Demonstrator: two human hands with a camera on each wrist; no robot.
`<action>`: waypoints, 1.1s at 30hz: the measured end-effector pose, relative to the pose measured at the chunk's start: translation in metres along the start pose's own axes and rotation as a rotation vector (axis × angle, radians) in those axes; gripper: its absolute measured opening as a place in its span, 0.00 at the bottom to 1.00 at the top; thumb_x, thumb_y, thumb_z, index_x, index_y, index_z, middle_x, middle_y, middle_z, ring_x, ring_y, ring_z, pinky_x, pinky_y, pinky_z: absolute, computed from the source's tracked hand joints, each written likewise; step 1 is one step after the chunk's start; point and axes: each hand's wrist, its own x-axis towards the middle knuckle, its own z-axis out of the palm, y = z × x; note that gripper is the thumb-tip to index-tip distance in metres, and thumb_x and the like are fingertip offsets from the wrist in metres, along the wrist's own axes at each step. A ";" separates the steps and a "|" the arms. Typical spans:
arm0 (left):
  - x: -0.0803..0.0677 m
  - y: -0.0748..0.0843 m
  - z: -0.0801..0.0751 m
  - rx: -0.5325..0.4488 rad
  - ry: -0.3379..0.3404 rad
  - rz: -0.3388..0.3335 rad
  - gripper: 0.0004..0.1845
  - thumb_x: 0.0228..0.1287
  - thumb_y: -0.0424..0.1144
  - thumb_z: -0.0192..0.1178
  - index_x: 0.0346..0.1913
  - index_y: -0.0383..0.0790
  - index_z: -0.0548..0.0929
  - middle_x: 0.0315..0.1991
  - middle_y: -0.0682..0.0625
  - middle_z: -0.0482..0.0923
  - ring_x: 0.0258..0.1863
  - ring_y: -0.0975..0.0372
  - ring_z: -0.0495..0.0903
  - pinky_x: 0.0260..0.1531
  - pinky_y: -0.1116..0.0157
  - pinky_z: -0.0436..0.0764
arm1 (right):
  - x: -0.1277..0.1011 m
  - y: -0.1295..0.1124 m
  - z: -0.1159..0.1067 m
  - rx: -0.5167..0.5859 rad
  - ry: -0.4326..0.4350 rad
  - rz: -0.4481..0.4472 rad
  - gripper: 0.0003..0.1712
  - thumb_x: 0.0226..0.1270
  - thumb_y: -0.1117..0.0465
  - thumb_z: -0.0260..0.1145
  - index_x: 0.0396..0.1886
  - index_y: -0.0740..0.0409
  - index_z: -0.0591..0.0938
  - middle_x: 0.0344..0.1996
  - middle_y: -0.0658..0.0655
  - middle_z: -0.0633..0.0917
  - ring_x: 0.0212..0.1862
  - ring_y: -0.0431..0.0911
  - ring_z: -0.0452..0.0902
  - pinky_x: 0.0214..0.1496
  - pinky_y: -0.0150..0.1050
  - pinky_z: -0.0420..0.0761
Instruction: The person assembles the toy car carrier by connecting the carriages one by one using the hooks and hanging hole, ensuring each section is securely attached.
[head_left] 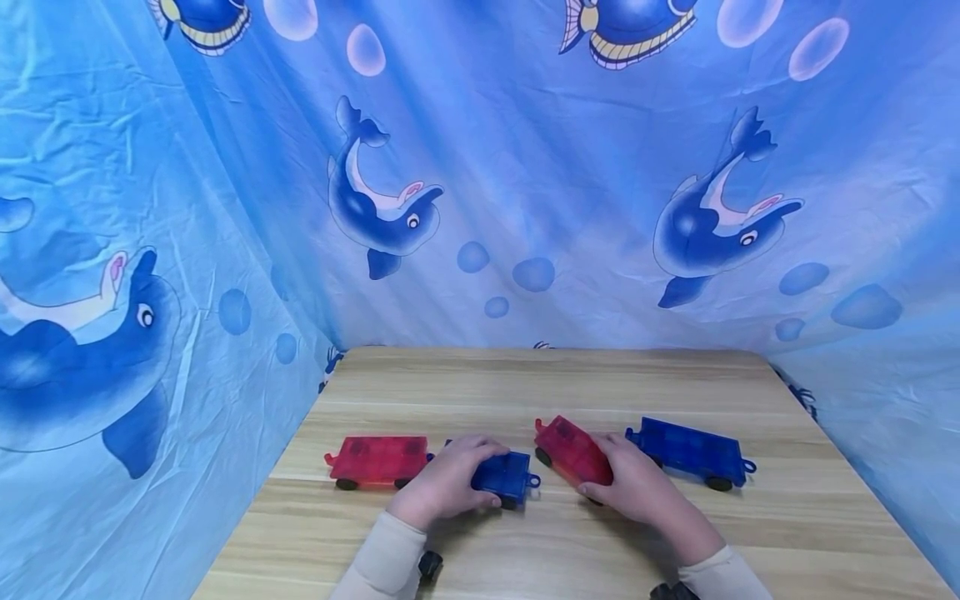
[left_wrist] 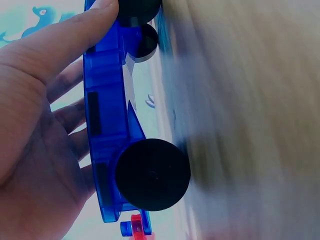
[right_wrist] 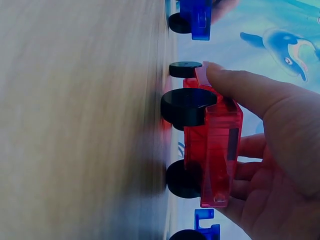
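Observation:
My left hand (head_left: 448, 479) grips a see-through blue toy train car (head_left: 504, 472) with black wheels, its thumb along the near side. In the left wrist view a red ring (left_wrist: 136, 226) sits around the hook at that car's end; it belongs to the red train car (head_left: 384, 457) on the left. Another red train car (head_left: 572, 452) is held between the thumb and fingers of my right hand (head_left: 639, 485), turned at a slant. A gap separates the two held cars. Right of that hand stands a second blue train car (head_left: 693, 450), apart from the held red one.
The cars are on a wood-grain table (head_left: 570, 375). Behind and beside it hangs a blue cloth (head_left: 480, 183) printed with dolphins, fish and bubbles. Dark devices (head_left: 430, 567) are worn at both wrists.

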 end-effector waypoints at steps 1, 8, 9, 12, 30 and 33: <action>-0.001 -0.001 0.000 -0.005 0.001 -0.006 0.38 0.50 0.56 0.73 0.66 0.54 0.73 0.63 0.57 0.70 0.63 0.56 0.67 0.59 0.51 0.70 | 0.000 0.000 0.000 -0.003 0.001 -0.003 0.50 0.44 0.36 0.77 0.66 0.53 0.73 0.55 0.52 0.77 0.49 0.45 0.74 0.47 0.48 0.79; -0.005 -0.008 -0.001 -0.022 0.032 -0.025 0.38 0.48 0.55 0.74 0.65 0.55 0.74 0.62 0.57 0.71 0.61 0.55 0.68 0.59 0.50 0.68 | -0.001 0.000 -0.001 -0.003 0.003 -0.033 0.49 0.43 0.40 0.79 0.66 0.51 0.74 0.55 0.51 0.77 0.50 0.45 0.74 0.47 0.47 0.79; -0.005 -0.009 -0.001 -0.023 0.035 -0.027 0.38 0.48 0.56 0.74 0.65 0.55 0.74 0.61 0.57 0.71 0.61 0.55 0.69 0.59 0.50 0.68 | -0.001 0.001 -0.002 -0.002 0.000 -0.037 0.48 0.44 0.41 0.79 0.66 0.51 0.74 0.55 0.51 0.77 0.50 0.44 0.74 0.47 0.46 0.78; -0.006 -0.013 0.001 -0.021 0.035 -0.039 0.38 0.48 0.57 0.73 0.65 0.57 0.73 0.61 0.59 0.71 0.61 0.55 0.68 0.60 0.50 0.67 | -0.001 0.001 -0.002 -0.002 -0.005 -0.046 0.47 0.44 0.44 0.79 0.65 0.51 0.74 0.54 0.50 0.77 0.48 0.44 0.73 0.45 0.44 0.78; -0.013 -0.019 -0.002 -0.069 0.034 -0.073 0.38 0.44 0.56 0.76 0.63 0.61 0.75 0.59 0.60 0.72 0.61 0.56 0.67 0.57 0.49 0.69 | -0.002 0.008 0.002 0.117 -0.042 -0.015 0.49 0.44 0.42 0.79 0.67 0.49 0.71 0.54 0.49 0.75 0.48 0.43 0.73 0.47 0.44 0.79; -0.013 -0.019 -0.001 -0.074 0.037 -0.069 0.38 0.45 0.57 0.75 0.63 0.62 0.75 0.59 0.60 0.72 0.61 0.55 0.67 0.57 0.48 0.69 | -0.002 0.011 0.003 0.119 -0.041 -0.011 0.50 0.44 0.39 0.78 0.68 0.49 0.71 0.54 0.48 0.75 0.49 0.43 0.72 0.48 0.45 0.78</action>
